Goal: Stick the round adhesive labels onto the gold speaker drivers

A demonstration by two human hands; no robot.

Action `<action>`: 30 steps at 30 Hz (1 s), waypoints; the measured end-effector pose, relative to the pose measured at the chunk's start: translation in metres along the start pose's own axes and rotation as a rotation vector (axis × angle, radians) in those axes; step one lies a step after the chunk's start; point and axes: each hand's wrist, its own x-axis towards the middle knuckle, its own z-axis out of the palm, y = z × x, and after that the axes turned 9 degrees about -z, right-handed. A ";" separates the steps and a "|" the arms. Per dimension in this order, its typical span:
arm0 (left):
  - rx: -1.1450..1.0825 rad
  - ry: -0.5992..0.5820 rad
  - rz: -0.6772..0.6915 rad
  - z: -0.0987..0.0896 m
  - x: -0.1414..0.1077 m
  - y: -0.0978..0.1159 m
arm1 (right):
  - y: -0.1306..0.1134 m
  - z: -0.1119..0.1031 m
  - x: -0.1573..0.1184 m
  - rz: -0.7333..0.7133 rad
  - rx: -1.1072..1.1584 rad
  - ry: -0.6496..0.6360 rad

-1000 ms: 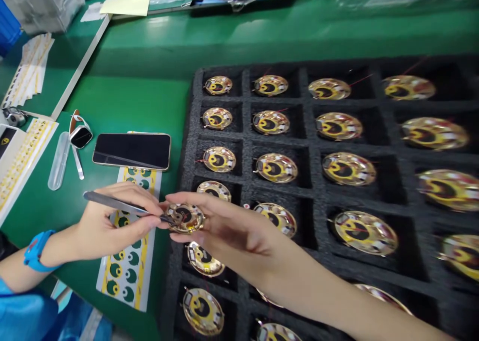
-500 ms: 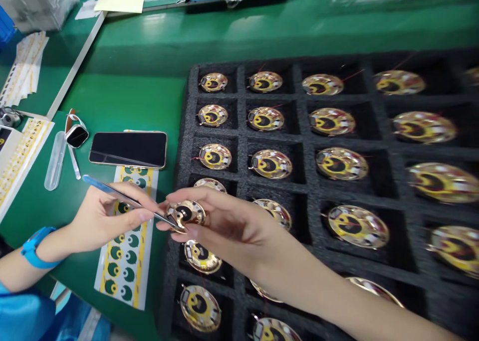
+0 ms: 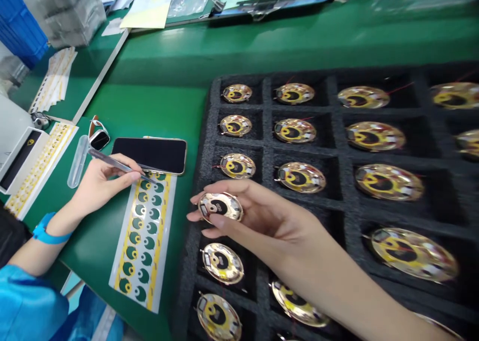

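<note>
My right hand (image 3: 262, 214) grips a round gold part (image 3: 220, 206) with a black centre between thumb and fingers, above the left side of the black foam tray (image 3: 204, 146). In my left hand (image 3: 107, 181), closed in a pinch, is a pair of tweezers (image 3: 112, 162). Their tips point down at the upper end of a sticker sheet (image 3: 162, 241) with yellow and dark green cut-out shapes. Whether a sticker is between the tips cannot be made out. Similar gold parts, such as one lower left (image 3: 222, 263), sit in the tray's compartments.
A phone (image 3: 149, 154) lies at the sheet's upper end. Left of it are a smartwatch (image 3: 100, 139) and a clear plastic case (image 3: 78, 161). More sticker strips (image 3: 56, 79) and a white box (image 3: 20, 159) lie far left. A clipboard (image 3: 262, 4) is at the back.
My left hand has moved the tweezers off the gold part to the top of the sticker sheet. My right hand still holds the part. The view has shifted, so the scene sits further right.
</note>
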 end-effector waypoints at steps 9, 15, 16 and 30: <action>-0.053 0.053 -0.063 0.005 0.010 -0.035 | 0.006 -0.004 -0.001 0.007 -0.018 -0.029; -0.066 0.067 -0.070 0.005 0.009 -0.036 | 0.002 0.007 -0.004 0.028 -0.019 0.075; -0.070 0.069 -0.070 0.005 0.009 -0.037 | 0.001 0.009 -0.004 0.031 -0.022 0.099; -0.130 0.024 -0.102 0.007 0.014 -0.038 | 0.005 0.002 0.000 0.016 -0.049 0.025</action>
